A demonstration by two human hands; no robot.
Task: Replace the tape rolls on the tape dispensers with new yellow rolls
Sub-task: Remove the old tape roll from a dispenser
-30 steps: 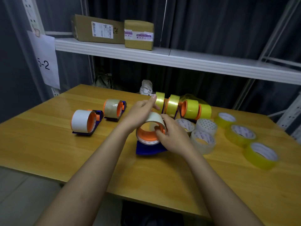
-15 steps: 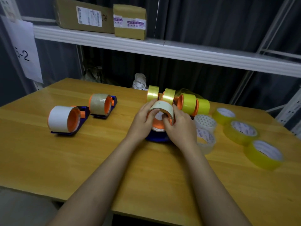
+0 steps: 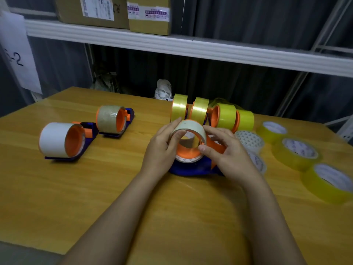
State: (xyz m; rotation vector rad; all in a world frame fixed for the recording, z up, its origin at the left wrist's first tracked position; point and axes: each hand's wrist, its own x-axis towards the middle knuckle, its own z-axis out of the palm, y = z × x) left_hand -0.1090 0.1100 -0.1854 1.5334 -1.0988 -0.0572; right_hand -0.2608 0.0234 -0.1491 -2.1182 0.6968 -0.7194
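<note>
Gripping pale tape roll (image 3: 188,129) on blue dispenser (image 3: 188,168), both hands

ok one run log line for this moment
step: pulling pale old tape roll off blue-orange dispenser | left hand: holds roll | right hand: holds roll

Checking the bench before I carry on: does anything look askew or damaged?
Nothing looks damaged. The pale tape roll, held by the left hand and right hand, sits tilted, half off the dispenser's orange hub.
</note>
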